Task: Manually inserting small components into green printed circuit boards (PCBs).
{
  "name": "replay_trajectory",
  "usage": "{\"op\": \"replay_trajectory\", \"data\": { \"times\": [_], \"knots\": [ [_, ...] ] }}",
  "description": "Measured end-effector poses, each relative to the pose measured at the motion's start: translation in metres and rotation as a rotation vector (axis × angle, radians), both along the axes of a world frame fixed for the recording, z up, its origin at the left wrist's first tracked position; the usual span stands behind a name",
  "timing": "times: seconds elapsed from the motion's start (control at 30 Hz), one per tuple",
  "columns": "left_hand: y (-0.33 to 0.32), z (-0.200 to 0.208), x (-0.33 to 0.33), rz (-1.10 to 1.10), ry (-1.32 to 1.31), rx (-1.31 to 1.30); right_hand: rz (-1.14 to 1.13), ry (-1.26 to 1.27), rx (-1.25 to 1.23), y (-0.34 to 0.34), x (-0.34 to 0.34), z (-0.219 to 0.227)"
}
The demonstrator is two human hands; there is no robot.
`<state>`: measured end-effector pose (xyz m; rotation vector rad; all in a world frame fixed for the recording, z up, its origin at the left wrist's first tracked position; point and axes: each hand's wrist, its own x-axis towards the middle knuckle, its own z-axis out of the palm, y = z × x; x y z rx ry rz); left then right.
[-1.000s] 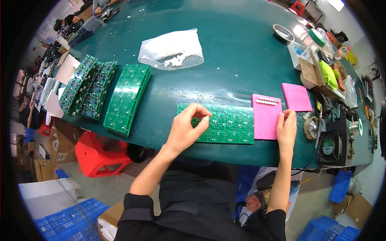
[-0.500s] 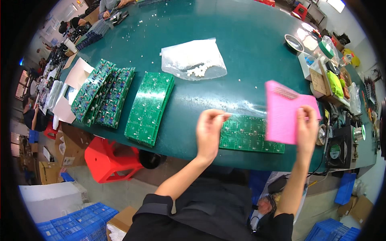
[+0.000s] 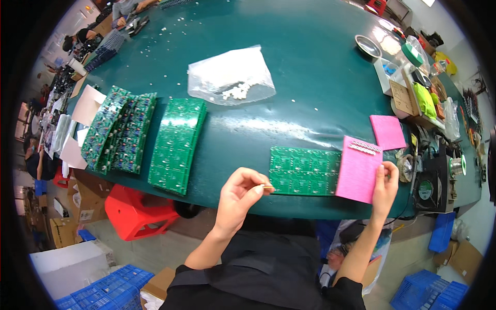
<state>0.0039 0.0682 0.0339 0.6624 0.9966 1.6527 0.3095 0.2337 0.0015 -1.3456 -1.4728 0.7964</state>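
Basically, the left hand (image 3: 236, 200), grip pinched on a tiny tan sliver (image 3: 266, 187), is nearest the flat green circuit board (image 3: 305, 170)'s left end, long axis left-right on the dark-green table (image 3: 240, 144); the right hand (image 3: 385, 190) grips a rectangular pink foam-like pad (image 3: 358, 175) at its right end.

I wear this wide fisheye view on my head, looking down from near above my left grip (image 3: 237, 200) and right grip (image 3: 384, 192), forward across the table (image 3: 310, 67).
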Motion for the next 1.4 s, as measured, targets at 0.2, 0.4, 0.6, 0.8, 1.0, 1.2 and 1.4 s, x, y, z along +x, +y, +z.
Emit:
{"op": "replay_trajectory", "data": {
  "times": [0.2,0.4,0.6,0.8,1.0,1.2,1.4],
  "knots": [
    [0.035,0.0,0.041,-0.258,-0.108,-0.057,-0.184,-0.876,0.419,-0.02,0.028,0.019],
    [0.046,-0.005,0.061,-0.327,-0.089,-0.108,0.336,0.097,0.081,-0.069,-0.051,0.056],
    [0.041,-0.009,0.067,-0.249,-0.142,-0.093,0.531,0.039,0.146,-0.071,-0.079,0.055],
    [0.037,-0.02,0.072,-0.223,-0.156,-0.121,0.527,-0.149,0.242,-0.077,-0.088,0.037],
    [0.035,-0.022,0.065,-0.21,-0.171,-0.105,0.555,0.06,-0.046,-0.074,-0.089,0.043],
    [0.027,-0.027,0.057,-0.22,-0.08,-0.135,0.555,0.011,-0.147,-0.077,-0.097,0.041],
    [0.017,-0.024,0.052,-0.188,-0.086,-0.108,0.616,0.296,-0.38,-0.078,-0.098,0.034]
  ]
}}
